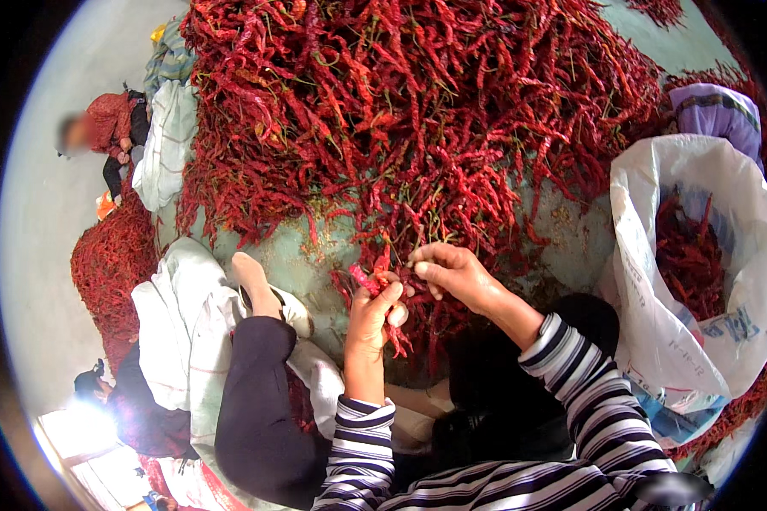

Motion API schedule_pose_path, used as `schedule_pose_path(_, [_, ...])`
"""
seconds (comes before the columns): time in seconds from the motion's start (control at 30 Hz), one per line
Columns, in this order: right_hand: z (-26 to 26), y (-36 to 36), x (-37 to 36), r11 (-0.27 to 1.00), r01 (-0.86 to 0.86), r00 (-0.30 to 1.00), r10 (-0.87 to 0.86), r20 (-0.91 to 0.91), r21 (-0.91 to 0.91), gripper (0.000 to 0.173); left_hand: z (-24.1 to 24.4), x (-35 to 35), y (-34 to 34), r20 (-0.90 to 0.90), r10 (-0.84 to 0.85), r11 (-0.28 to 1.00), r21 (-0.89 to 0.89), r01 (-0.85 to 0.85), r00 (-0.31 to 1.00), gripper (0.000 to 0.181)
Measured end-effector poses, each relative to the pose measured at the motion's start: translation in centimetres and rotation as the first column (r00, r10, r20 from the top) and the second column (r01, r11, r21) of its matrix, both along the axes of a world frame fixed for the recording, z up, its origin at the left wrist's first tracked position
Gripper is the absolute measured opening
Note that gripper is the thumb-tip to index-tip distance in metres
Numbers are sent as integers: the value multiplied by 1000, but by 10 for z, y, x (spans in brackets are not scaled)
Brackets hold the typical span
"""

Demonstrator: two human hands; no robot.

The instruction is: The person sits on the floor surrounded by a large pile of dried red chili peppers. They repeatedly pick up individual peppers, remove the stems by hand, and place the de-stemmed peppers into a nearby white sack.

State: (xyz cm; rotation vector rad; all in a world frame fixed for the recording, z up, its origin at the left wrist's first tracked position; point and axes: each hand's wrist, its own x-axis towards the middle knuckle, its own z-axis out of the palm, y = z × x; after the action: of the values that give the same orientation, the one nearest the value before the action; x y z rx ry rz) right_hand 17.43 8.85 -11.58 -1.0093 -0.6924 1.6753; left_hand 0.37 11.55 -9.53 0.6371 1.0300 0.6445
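My left hand (374, 313) is closed around a few dried red chillies (365, 279), whose ends stick out above and below the fingers. Just to its right, my right hand (457, 274) has thumb and forefinger pinched together at what looks like a thin chilli stem (410, 262). Both hands are above the near edge of a large heap of dried red chillies (383, 115), many with stems attached. More loose chillies (431, 326) lie beneath my hands, between my legs.
On the right stands an open white woven sack (639, 255) with chillies (690, 268) inside, beside purple cloth (719, 115). White sacking (192, 319) lies left of my bent leg (262, 383). Further left are another chilli pile (118, 274) and people seated on the floor (38, 255).
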Motion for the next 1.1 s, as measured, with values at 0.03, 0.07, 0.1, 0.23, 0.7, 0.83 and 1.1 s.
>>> schedule_pose_path(0.03, [3,0,1,1000,-5,999,6,-38,28,16,4,3,-4,-23,-19,1000,-10,19,1000,17])
schedule_pose_path(0.07, [-1,-2,2,999,-21,999,21,-26,29,13,9,6,-8,-45,-38,999,-21,38,998,18])
schedule_pose_path(0.1, [6,-2,3,999,-4,999,6,-44,50,12,14,9,-9,-67,-57,998,-27,56,996,18])
schedule_pose_path(0.23, [5,-3,4,998,1,993,7,-121,63,13,34,11,-6,-17,-77,994,-78,76,997,15])
schedule_pose_path(0.7, [6,-9,6,994,-107,858,98,-505,11,12,80,10,30,-298,-572,810,-56,584,764,18])
schedule_pose_path(0.83, [24,-18,-7,980,-194,637,158,-754,42,11,127,8,46,-815,-504,137,253,958,288,14])
schedule_pose_path(1.1, [29,-8,42,986,153,866,-101,-490,68,8,173,-154,74,-969,135,573,245,782,205,39])
